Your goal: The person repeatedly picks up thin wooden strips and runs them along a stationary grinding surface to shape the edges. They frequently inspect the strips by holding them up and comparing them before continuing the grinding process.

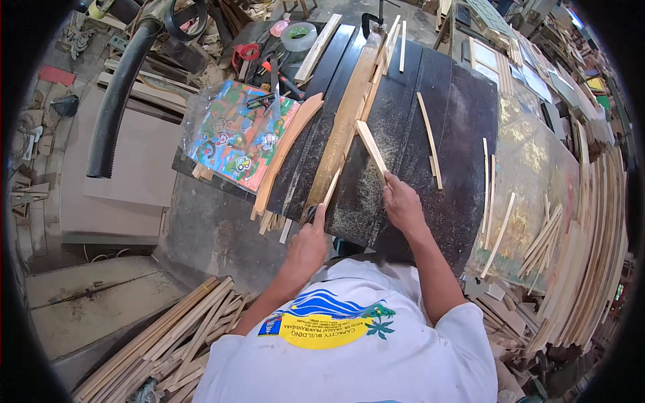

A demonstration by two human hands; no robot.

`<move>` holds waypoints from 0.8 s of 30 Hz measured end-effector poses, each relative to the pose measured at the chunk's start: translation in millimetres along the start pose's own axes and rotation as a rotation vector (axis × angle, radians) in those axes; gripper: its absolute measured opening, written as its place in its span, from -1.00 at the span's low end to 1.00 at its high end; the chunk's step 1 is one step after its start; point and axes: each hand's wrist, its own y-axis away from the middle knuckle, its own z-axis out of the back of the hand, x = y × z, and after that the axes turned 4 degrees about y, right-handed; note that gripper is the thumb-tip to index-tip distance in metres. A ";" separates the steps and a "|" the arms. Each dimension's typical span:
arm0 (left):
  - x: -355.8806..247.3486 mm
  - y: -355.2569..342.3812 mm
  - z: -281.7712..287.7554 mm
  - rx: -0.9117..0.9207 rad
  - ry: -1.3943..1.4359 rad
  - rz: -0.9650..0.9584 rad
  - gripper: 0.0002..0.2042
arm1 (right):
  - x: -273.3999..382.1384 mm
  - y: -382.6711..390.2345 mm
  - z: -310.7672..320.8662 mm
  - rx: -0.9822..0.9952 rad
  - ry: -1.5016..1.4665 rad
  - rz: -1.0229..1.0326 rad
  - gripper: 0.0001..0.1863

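Observation:
My right hand (403,205) grips the near end of a short pale wooden stick (371,148), which slants away over the dark tabletop (430,215). My left hand (306,247) is closed at the near end of a thin wooden strip (332,187). That strip runs along the right edge of a long wooden board (330,158), and a small dark part shows beside my left fingers. At the far end, a black clamp (367,25) sits on the board. More narrow strips lie against the board's right side beyond the stick. Sawdust covers the table between my hands.
A curved wooden piece (289,151) and a colourful printed sheet (235,131) with tools lie at left. Loose strips (430,138) rest on the table's right. Stacked lengths of wood (594,248) stand far right; a wood pile (158,342) lies lower left. A black pipe (121,101) hangs upper left.

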 end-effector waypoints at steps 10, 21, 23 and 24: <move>-2.7 -28.5 2.9 -0.005 -0.031 -0.086 -0.36 | 7.8 -33.9 4.5 -0.006 -0.024 -0.010 -0.59; -22.2 -56.8 12.3 -0.040 -0.065 -0.113 -0.36 | 20.1 -43.8 27.6 0.055 -0.038 -0.069 -0.59; -23.5 -61.4 12.7 -0.054 -0.051 -0.128 -0.35 | 12.5 -41.0 22.2 0.031 -0.026 -0.029 -0.56; -25.0 -62.7 13.3 -0.058 -0.044 -0.135 -0.34 | 9.5 -46.0 22.1 0.027 -0.032 -0.029 -0.56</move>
